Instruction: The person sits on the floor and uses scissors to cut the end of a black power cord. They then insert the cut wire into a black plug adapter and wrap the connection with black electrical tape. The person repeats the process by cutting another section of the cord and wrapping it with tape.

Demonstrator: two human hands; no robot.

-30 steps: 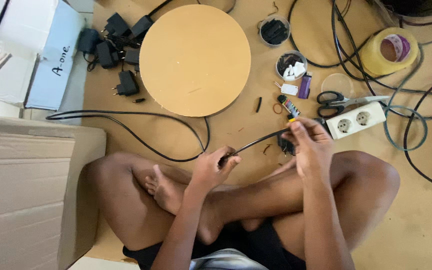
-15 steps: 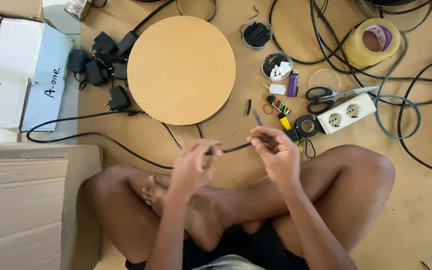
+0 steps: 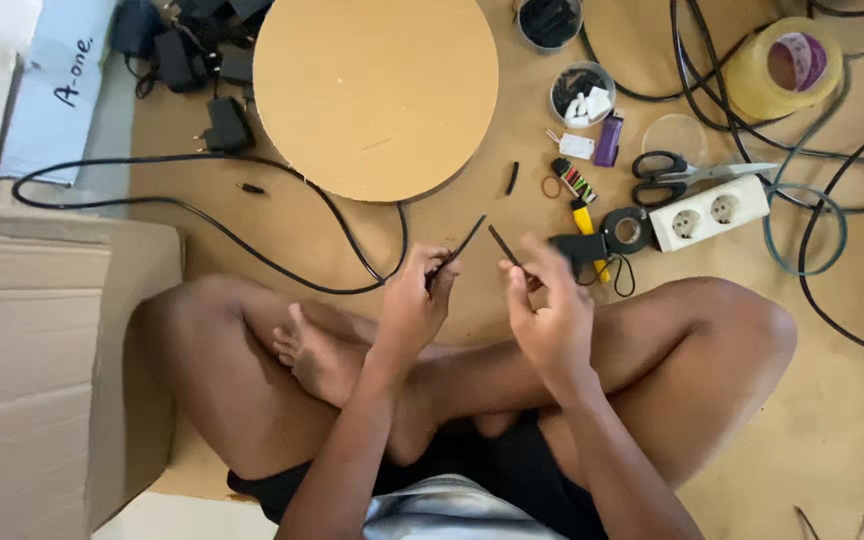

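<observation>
I sit cross-legged on a brown floor. My left hand (image 3: pixel 414 300) pinches a thin black cable (image 3: pixel 252 250) near its free end, which sticks up and to the right at the cable tip (image 3: pixel 470 235). The cable loops left across the floor. My right hand (image 3: pixel 549 310) holds a short black piece of sleeve (image 3: pixel 500 242) between thumb and fingers, a small gap away from the cable tip. Both hands hover over my crossed legs.
A round wooden disc (image 3: pixel 377 90) lies ahead. To the right are scissors (image 3: pixel 672 175), a white double socket (image 3: pixel 707 213), a black tape roll (image 3: pixel 627 232), a yellow tape roll (image 3: pixel 782 65), cups of small parts (image 3: pixel 584 95) and loose cables. Power adapters (image 3: pixel 202 60) and a cardboard box (image 3: pixel 42 350) are on the left.
Both hands held one continuous cable before. Now they have drawn apart, a short black piece in the right hand and the cable end in the left.
</observation>
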